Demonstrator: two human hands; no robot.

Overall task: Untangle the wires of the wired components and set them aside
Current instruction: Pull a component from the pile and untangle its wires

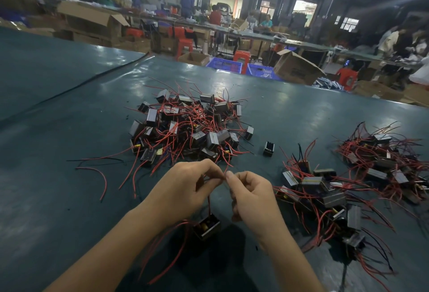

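Just this side of the tangled pile point(185, 127): left hand point(185, 189) and right hand point(250, 196) raised, fingertips almost meeting. Pinching a thin wire point(225, 171) with thumb and forefinger of each hand, other fingers curled in. Dangling under the left hand on a red lead point(209, 203): one boxy component point(206, 226), nearer than the pile; touching the table point(69, 129) or not, cannot tell. Pinched wire's colour and path between the fingertips hard to make out. Ends of several red leads hidden behind the forearms. Right of the pile: lone component point(268, 148), then near heap point(320, 194) and far heap point(383, 159), the latter cut off at the frame edge. Lower part of the near heap blurred.
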